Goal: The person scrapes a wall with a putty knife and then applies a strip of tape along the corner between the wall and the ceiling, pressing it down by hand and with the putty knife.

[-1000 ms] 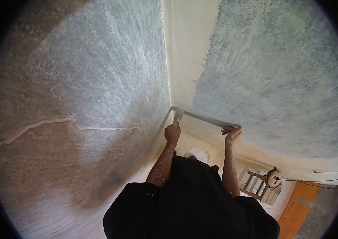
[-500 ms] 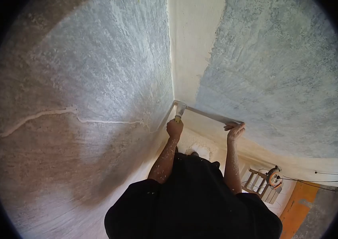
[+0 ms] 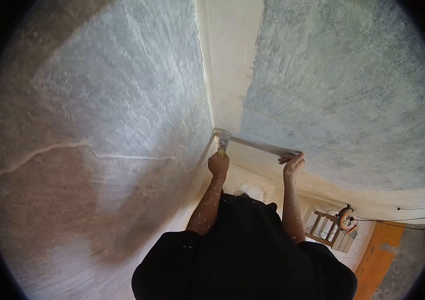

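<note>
The left hand (image 3: 218, 165) and its putty knife (image 3: 224, 140) have edged slightly away from the corner (image 3: 214, 128), while the right hand (image 3: 292, 164) keeps its place. The left grip is closed around the handle, the knife's blade tilted up beyond it beside the long thin strip (image 3: 262, 146). The right hand's fingers are extended at the strip's far end; whether they clasp it, I cannot tell. Well below the right grip is an orange-rimmed reel (image 3: 347, 219) beside a wooden frame (image 3: 321, 227).

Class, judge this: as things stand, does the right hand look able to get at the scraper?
Probably yes: nothing visible stands between the right hand and the scraper. The left hand has its handle, though, so only the blade looks free.
</note>
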Motion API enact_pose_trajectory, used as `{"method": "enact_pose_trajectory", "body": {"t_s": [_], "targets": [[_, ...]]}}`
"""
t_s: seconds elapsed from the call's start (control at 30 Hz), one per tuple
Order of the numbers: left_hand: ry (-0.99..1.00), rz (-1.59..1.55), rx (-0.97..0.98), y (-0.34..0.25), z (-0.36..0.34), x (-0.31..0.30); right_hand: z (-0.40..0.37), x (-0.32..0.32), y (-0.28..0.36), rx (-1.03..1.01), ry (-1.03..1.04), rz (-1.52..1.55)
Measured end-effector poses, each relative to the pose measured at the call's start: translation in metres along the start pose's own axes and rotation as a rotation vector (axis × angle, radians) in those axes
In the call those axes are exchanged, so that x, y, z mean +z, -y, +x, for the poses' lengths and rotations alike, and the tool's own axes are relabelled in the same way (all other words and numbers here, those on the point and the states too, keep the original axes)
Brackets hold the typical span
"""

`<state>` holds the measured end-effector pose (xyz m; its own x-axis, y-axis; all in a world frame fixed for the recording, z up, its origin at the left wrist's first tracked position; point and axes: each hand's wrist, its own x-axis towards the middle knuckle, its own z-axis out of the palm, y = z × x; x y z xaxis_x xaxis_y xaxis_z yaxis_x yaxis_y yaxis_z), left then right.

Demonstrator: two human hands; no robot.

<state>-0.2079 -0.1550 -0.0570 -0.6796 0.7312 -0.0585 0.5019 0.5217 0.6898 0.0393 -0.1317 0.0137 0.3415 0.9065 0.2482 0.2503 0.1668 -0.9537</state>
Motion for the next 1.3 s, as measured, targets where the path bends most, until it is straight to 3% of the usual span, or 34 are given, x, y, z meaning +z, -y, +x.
{"method": "enact_pose_trajectory", "body": {"t_s": [0.4,0.5,0.6,0.67,0.77,0.8,0.9,1.0,1.1,1.2,1.3], "targets": [[0.016,-0.070,0.043,-0.011,-0.010,-0.002,0.000,0.003,0.000,0.025,0.020,0.035],[0.042,-0.074,0.089,-0.004,-0.009,-0.012,-0.006,0.001,-0.003,0.036,0.150,0.044],[0.128,-0.103,0.065,-0.003,0.005,-0.013,-0.033,0.014,-0.014,-0.053,0.479,-0.048],[0.229,-0.099,-0.009,0.006,0.010,-0.003,-0.065,0.035,-0.045,0.026,0.721,-0.120],[0.230,-0.015,-0.076,-0.022,0.001,-0.017,-0.099,0.070,-0.070,0.111,1.153,-0.157],[0.258,0.035,-0.068,-0.020,0.000,-0.013,-0.103,0.084,-0.047,0.156,1.168,-0.099],[0.313,0.103,-0.113,-0.038,-0.001,-0.023,-0.111,0.136,-0.063,0.271,1.108,0.224],[0.242,0.283,-0.015,-0.041,-0.003,-0.025,-0.107,0.155,-0.048,0.254,0.836,0.232],[0.298,0.322,0.012,-0.042,-0.002,-0.029,-0.093,0.153,-0.041,0.275,0.875,0.021],[0.317,0.233,0.106,-0.039,0.001,-0.037,-0.099,0.154,-0.027,0.287,0.780,-0.084],[0.581,-0.066,0.181,0.009,0.025,-0.006,-0.104,0.159,-0.024,0.319,0.756,0.042]]}}
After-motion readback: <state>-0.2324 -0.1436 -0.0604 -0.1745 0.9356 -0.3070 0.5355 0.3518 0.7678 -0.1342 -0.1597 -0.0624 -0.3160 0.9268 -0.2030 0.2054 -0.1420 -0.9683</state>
